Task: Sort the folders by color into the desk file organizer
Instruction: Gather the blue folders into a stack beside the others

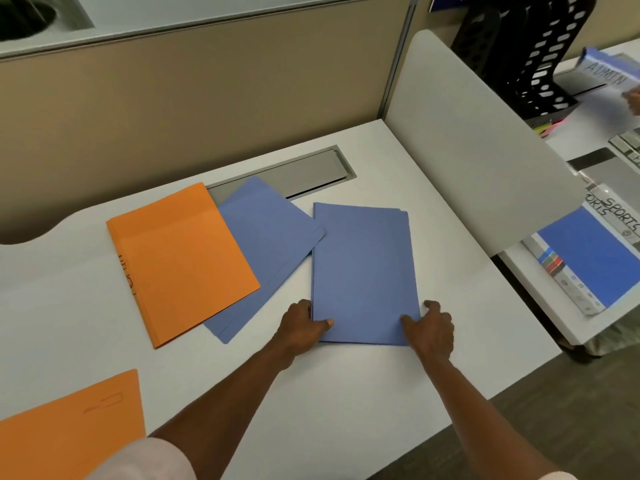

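A small stack of blue folders [363, 268] lies flat on the white desk [346, 393]. My left hand [303, 329] grips its near left corner, thumb on top. My right hand [431, 327] grips its near right corner the same way. To the left a second blue folder [270, 237] lies at an angle, partly under an orange folder [180, 258]. Another orange folder [69, 427] lies at the near left edge. The black perforated file organizer [540, 53] stands on the neighbouring desk at the far right.
A grey divider panel [467, 133] separates my desk from the right-hand desk, where a blue binder marked SPORTS [588, 258] lies. Another person's hand [633, 98] holds a paper marked ADMIN at the far right. A grey cable hatch [304, 171] sits behind the folders.
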Tool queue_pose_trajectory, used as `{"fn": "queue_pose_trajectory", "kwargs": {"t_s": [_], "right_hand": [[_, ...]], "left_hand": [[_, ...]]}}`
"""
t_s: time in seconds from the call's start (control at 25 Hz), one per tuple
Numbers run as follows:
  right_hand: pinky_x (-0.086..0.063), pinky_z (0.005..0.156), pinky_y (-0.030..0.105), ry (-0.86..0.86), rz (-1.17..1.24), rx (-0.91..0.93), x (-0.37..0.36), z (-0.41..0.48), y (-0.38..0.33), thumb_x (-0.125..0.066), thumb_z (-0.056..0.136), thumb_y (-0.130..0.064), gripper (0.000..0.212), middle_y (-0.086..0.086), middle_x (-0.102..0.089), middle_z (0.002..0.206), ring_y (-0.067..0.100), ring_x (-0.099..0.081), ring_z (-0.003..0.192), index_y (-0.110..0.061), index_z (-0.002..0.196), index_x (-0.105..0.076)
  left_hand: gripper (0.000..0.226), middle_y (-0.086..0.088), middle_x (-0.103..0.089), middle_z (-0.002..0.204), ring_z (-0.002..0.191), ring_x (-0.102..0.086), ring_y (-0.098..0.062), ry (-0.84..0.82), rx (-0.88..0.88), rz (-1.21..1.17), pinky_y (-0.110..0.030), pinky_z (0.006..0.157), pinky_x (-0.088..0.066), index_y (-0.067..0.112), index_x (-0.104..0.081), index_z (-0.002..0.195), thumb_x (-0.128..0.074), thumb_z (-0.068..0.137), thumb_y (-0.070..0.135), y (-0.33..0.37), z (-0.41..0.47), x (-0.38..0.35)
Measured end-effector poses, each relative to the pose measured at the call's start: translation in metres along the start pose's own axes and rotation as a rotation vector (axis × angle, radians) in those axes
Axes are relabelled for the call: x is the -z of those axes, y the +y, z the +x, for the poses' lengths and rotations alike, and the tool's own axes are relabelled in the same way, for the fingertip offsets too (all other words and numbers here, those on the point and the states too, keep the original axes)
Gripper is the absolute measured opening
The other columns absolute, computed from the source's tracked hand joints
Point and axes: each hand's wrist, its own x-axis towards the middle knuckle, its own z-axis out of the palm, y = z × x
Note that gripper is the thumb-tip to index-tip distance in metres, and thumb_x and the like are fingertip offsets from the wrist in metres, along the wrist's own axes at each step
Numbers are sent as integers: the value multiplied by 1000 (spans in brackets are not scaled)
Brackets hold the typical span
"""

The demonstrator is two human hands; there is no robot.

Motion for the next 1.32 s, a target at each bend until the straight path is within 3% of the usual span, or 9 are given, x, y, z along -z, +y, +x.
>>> {"fn": "queue_pose_trajectory", "kwargs": {"t_s": [0.16, 0.32, 0.48, 0.64, 0.92, 1.0, 1.12, 1.24, 1.32], "right_hand": [[-58, 86, 45, -71, 182, -75, 5, -25, 35, -86, 85, -32, 50, 12, -72, 115, 32, -68, 98, -18, 126, -63], [-62, 93, 57, -257, 467, -79, 14, -50, 65, -91, 82, -20, 26, 8, -83, 96, 34, -77, 95, -14, 104, -78], [-53, 72, 40, -324, 559, -66, 24, -83, 78, -89, 83, -11, 25, 11, -83, 99, 35, -75, 94, -9, 104, -76], [-53, 71, 42, -381, 584, -84, 29, -112, 89, -94, 73, -14, 47, 11, -83, 101, 39, -75, 98, -7, 114, -71], [-54, 98, 70, -337, 737, -76, 48, -158, 101, -108, 8, -49, 118, 10, -83, 97, 38, -74, 100, -11, 113, -67], [-55, 101, 67, -340, 745, -60, 48, -175, 100, -110, 19, -39, 108, 15, -81, 101, 40, -72, 104, -9, 112, -65], [-58, 97, 63, -282, 739, -5, 37, -205, 92, -94, 65, 1, 55, 20, -77, 110, 51, -68, 113, -6, 109, -62], [-65, 77, 50, -229, 668, 109, 9, -234, 76, -90, 77, 1, 40, 11, -79, 106, 43, -73, 102, -13, 107, -65], [-66, 67, 46, -234, 648, 188, -11, -253, 60, -89, 80, -2, 35, 2, -80, 96, 40, -72, 95, -16, 105, -68]], "left_hand": [[42, 2, -66, 116, 104, -65, -17, 39, -10, 52, -34, 87, -57, 19, -55, 118, -79, 88, 36, -17, -16, 4], [43, 1, -64, 116, 105, -65, -20, 56, -39, 165, -36, 86, -57, 18, -49, 119, -76, 90, 30, -34, -33, 9], [37, 0, -65, 116, 101, -67, -21, 54, -87, 254, -44, 91, -59, 19, -51, 119, -73, 89, 16, -53, -54, 15], [38, 3, -67, 115, 98, -68, -16, 15, -115, 203, -34, 86, -61, 20, -57, 122, -72, 90, 9, -68, -78, 19], [49, 3, -70, 122, 100, -68, -14, -52, -209, 112, -29, 89, -60, 22, -61, 137, -69, 91, 8, -61, -110, 27], [49, 2, -69, 122, 101, -69, -16, -61, -228, 97, -30, 86, -61, 22, -60, 133, -70, 88, 4, -63, -123, 36], [43, 6, -71, 116, 97, -71, -16, -1, -227, 57, -35, 81, -62, 25, -63, 119, -67, 83, 1, -82, -145, 53], [17, 9, -75, 103, 93, -71, -12, 158, -185, -54, -37, 80, -58, 29, -66, 101, -74, 89, 37, -111, -167, 76], [32, 11, -75, 95, 92, -69, -11, 248, -151, -132, -33, 77, -52, 28, -67, 97, -67, 91, 60, -130, -184, 96]]}}
